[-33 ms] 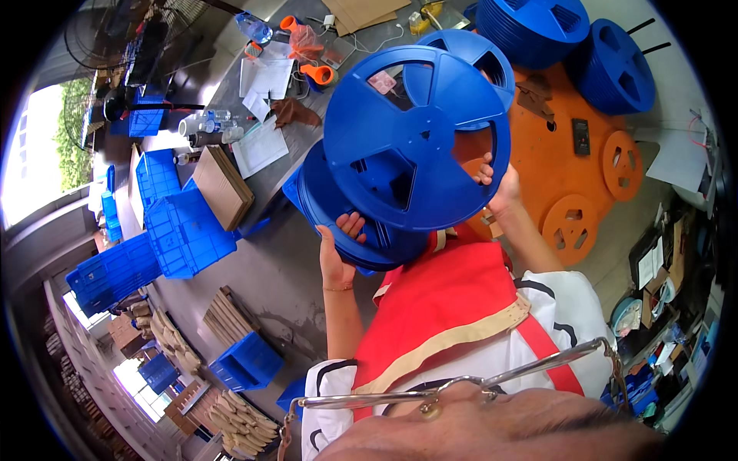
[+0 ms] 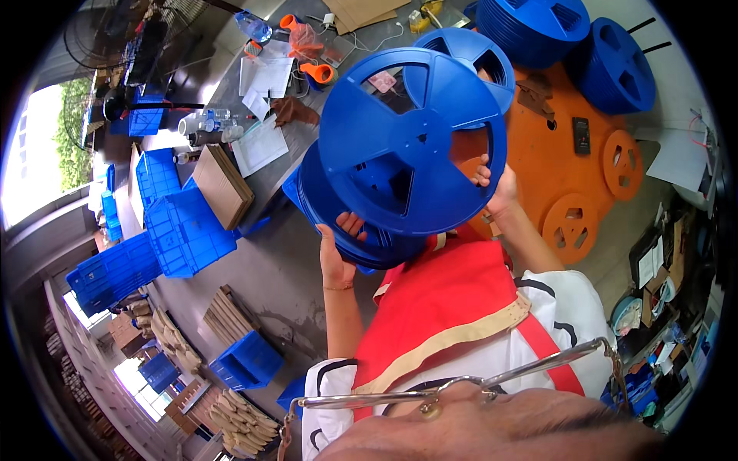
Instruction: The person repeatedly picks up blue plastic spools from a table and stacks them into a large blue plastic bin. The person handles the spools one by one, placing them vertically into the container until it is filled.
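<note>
Both hands grip a big round blue plastic reel [image 2: 411, 142]: left hand [image 2: 336, 253] under its lower-left rim, right hand [image 2: 496, 188] clamping the right edge, orange discs [image 2: 573, 223] just beyond.

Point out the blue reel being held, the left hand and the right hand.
blue reel [image 2: 430, 154], head view, flat face near the hub.
left hand [image 2: 335, 257], head view, palm.
right hand [image 2: 500, 188], head view, back of the hand.

A single head-worn fisheye view looks steeply down along the person's chest, whose red and white clothing fills the lower centre of the frame. It sits close to the blue reel [image 2: 413, 142] raised at the centre. The floor and blue crates [image 2: 184, 227] curve away at left, the orange tabletop [image 2: 557, 165] at upper right. Straight edges bend toward the dark rim.
</note>
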The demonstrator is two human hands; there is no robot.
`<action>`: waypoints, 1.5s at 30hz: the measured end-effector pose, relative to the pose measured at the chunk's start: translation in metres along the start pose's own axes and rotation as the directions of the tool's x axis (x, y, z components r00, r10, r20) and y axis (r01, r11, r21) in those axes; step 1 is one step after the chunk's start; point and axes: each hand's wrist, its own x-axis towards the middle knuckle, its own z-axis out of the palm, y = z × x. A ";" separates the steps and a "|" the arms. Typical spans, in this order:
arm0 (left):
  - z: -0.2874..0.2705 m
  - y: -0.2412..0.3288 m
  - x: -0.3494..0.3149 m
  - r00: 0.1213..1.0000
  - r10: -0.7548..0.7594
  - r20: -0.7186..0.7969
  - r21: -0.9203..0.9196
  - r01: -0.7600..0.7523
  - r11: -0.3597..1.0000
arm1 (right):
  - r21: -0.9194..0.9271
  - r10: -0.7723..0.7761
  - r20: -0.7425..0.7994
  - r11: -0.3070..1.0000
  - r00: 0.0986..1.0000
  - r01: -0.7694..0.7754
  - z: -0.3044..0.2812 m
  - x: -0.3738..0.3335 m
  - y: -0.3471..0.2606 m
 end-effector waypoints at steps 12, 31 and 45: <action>-0.015 -0.011 -0.020 0.993 0.054 0.107 -0.354 -0.013 0.935 | -0.944 -0.147 0.088 0.304 0.985 0.130 -0.042 0.097 0.047; -0.039 -0.010 -0.030 0.996 0.077 -0.040 -0.386 -0.087 0.918 | -0.727 -0.553 0.685 -0.476 0.474 0.496 0.021 0.087 -0.001; -0.009 -0.016 0.001 0.995 0.005 0.102 -0.211 0.017 0.977 | 0.040 -0.038 -0.037 0.998 0.999 0.040 -0.015 0.004 -0.011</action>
